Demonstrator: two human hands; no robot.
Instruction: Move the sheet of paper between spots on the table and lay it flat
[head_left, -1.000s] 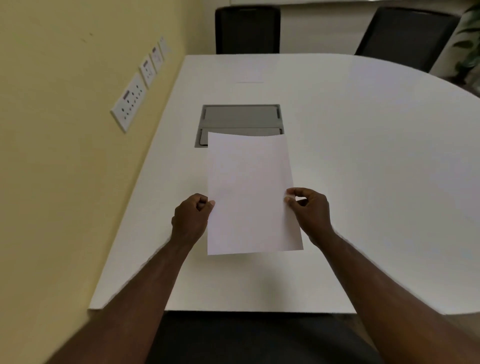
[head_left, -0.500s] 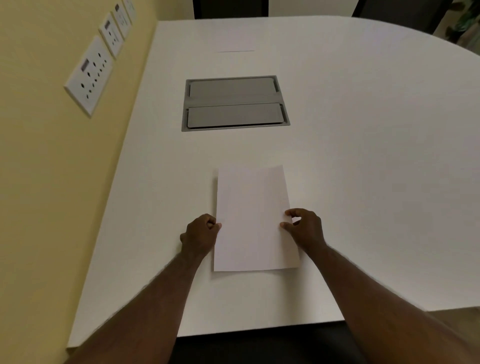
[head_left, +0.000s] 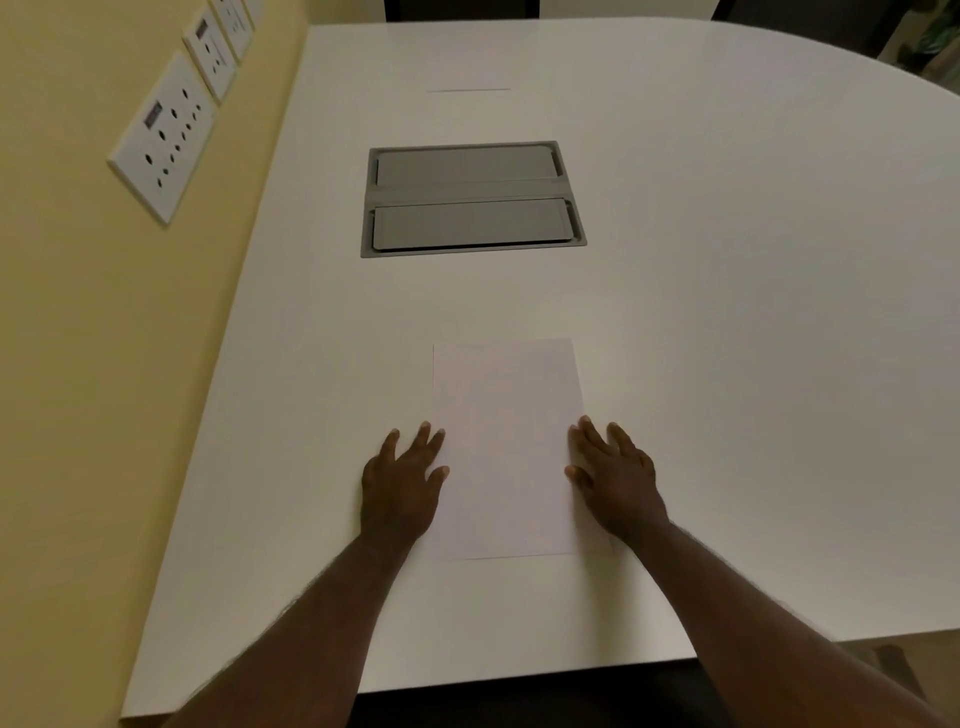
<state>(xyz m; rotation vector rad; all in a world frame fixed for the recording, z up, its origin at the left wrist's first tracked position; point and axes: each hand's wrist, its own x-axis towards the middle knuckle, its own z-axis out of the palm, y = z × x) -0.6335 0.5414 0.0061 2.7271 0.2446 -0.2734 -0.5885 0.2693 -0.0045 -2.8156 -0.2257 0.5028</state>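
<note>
A white sheet of paper (head_left: 506, 447) lies flat on the white table (head_left: 727, 312), near the front edge. My left hand (head_left: 402, 480) rests palm down at the sheet's left edge, fingers spread, its thumb touching the paper. On the right edge sits my right hand (head_left: 613, 478), also flat with fingers apart, covering part of that edge. Neither hand grips the sheet.
A grey recessed cable box (head_left: 470, 200) with two shut lids is set into the table beyond the paper. White wall sockets (head_left: 163, 137) line the yellow wall on the left. Dark chair backs show at the far edge.
The sheet went from held up in the air to lying flat on the table. Both hands let go of its edges and opened flat beside it.
</note>
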